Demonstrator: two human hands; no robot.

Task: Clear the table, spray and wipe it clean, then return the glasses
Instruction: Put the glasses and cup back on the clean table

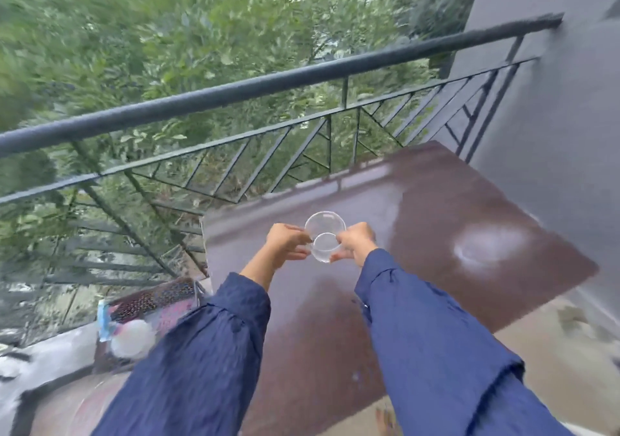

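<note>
Head view: both hands meet over the middle of the brown table (pixel 436 200), the left hand (pixel 288 242) and right hand (pixel 356 241) each pinching the clear glass (pixel 324 236) from its own side (one tumbler or two, I cannot tell). It sits between them, equally near both, mouth upward, low over the damp top. No writing is legible.
</note>
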